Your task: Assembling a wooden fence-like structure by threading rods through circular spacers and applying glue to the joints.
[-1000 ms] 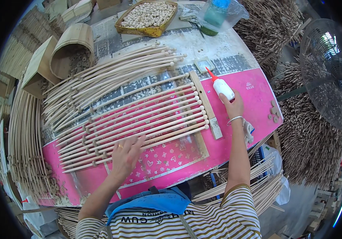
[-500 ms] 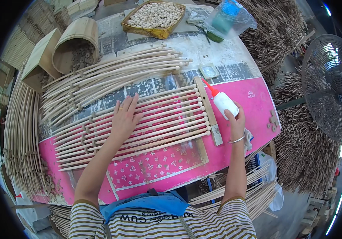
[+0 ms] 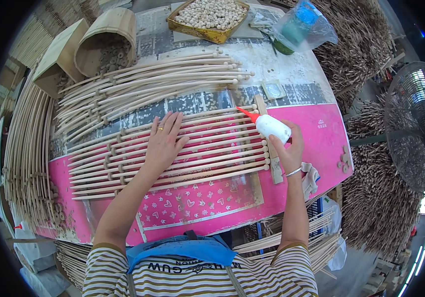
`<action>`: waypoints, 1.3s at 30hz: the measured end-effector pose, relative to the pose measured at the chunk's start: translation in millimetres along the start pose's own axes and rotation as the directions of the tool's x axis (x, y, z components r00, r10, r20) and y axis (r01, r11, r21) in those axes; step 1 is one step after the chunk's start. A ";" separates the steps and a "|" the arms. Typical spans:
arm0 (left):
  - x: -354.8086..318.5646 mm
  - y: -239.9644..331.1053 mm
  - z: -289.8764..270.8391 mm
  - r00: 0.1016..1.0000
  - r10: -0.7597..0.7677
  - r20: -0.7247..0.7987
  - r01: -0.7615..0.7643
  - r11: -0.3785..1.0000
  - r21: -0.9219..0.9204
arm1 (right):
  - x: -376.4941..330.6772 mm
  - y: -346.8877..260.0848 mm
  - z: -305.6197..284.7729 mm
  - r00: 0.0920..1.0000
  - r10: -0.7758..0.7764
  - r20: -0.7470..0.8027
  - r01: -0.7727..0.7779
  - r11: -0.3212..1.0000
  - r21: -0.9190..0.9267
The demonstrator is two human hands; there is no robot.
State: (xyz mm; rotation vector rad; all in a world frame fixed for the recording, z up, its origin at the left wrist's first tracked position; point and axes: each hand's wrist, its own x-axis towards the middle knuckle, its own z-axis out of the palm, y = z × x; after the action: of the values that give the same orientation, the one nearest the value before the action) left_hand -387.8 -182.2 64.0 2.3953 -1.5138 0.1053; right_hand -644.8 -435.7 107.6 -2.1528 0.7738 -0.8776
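Observation:
My left hand (image 3: 164, 141) lies flat with its fingers spread on a row of thin wooden rods (image 3: 202, 148). Each rod has a small round ball at its right end and a brown ring toward the left. In my right hand (image 3: 290, 143) is a white squeeze bottle (image 3: 273, 128) with a red pointed nozzle, tilted so that the tip points left over the upper rods near their ball ends. Beneath the bottle, a wooden stop bar (image 3: 275, 171) runs along the ball ends. Whether anything comes out of the nozzle is too small to tell.
Behind the row lies another pile of ringed rods (image 3: 148, 81). A wooden tub (image 3: 125, 29) of rings stands far left, a yellow tray (image 3: 200, 33) of balls at the back. Bundled rods (image 3: 24, 148) are stacked left. A large fan (image 3: 413, 128) stands to the right.
My right hand has brought the bottle left, so its nozzle is now over the rods instead of beyond the stop bar. My left hand still rests on the rods. The whole view has shifted slightly.

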 end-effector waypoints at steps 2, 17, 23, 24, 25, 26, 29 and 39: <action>0.4 0.0 0.3 1.000 0.009 -0.017 -0.009 1.000 0.005 | 2.4 -2.1 0.7 1.000 -0.020 0.011 0.020 0.999 -0.043; 1.1 -1.0 1.2 1.000 -0.005 -0.007 0.005 1.000 0.000 | 7.4 -14.2 5.2 0.993 -0.116 0.017 0.117 0.984 -0.131; 1.3 -1.0 1.8 1.000 -0.005 -0.018 0.005 1.000 -0.010 | 7.1 -18.1 6.8 0.984 -0.173 0.036 0.177 0.968 -0.176; 1.3 -1.0 1.9 1.000 -0.009 -0.015 0.009 1.000 -0.010 | 6.8 -18.2 7.2 0.981 -0.191 0.037 0.194 0.963 -0.185; 1.3 -1.0 1.9 1.000 -0.007 -0.017 0.007 1.000 -0.008 | 6.5 -18.3 7.7 0.977 -0.208 0.037 0.211 0.958 -0.194; 1.1 -1.0 1.9 1.000 -0.003 -0.022 0.003 1.000 -0.004 | 6.0 -18.5 8.2 0.977 -0.208 0.038 0.211 0.958 -0.193; 1.1 -1.2 2.1 1.000 -0.003 -0.023 0.003 1.000 -0.005 | 4.4 -19.3 9.3 0.975 -0.218 0.033 0.220 0.952 -0.211; 0.9 -1.5 2.5 1.000 -0.007 -0.021 0.007 1.000 0.006 | -7.3 -23.5 4.3 0.997 -0.080 0.022 0.082 0.991 -0.106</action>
State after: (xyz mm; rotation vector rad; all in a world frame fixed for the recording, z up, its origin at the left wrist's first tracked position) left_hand -386.4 -183.1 61.5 2.3965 -1.4977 0.1324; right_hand -639.7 -414.9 120.6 -2.2970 0.7439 -0.8751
